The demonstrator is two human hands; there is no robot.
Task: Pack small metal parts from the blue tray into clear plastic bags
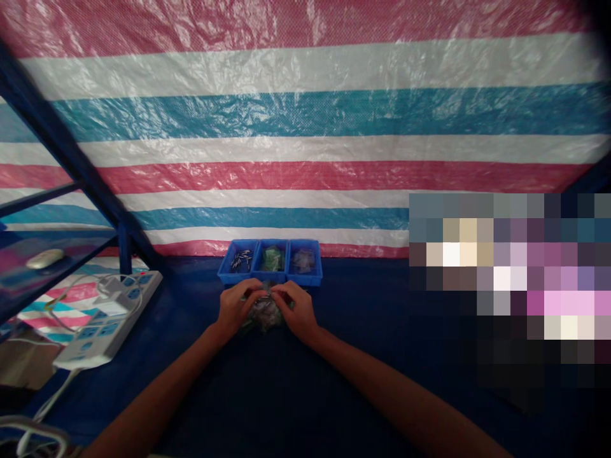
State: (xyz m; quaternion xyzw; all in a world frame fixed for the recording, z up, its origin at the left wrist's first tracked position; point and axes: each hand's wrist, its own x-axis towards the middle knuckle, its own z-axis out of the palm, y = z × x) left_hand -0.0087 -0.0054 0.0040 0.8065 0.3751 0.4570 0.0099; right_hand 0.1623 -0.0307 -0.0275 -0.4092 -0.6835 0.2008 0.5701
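Observation:
Both hands meet in the middle of the dark blue table, at a crinkled clear plastic bag (265, 315). My left hand (238, 306) pinches its upper left edge, thumb and fingers together. On the other side my right hand (298, 310) is closed on the upper right edge. Small pieces seem to show through the plastic, too blurred to name. Just beyond my fingers stand three blue bins in a row. Thin metal pins or screws lie in the left bin (235, 278). Green-tinted packets fill the middle bin (271, 276), and pale clear packets the right bin (308, 280).
A white power strip (102, 337) with plugs and cables lies at the left. Beside it, a pale computer mouse (45, 258) rests on a shelf. Striped plastic sheeting (305, 114) hangs behind the table. The area at the right is pixelated.

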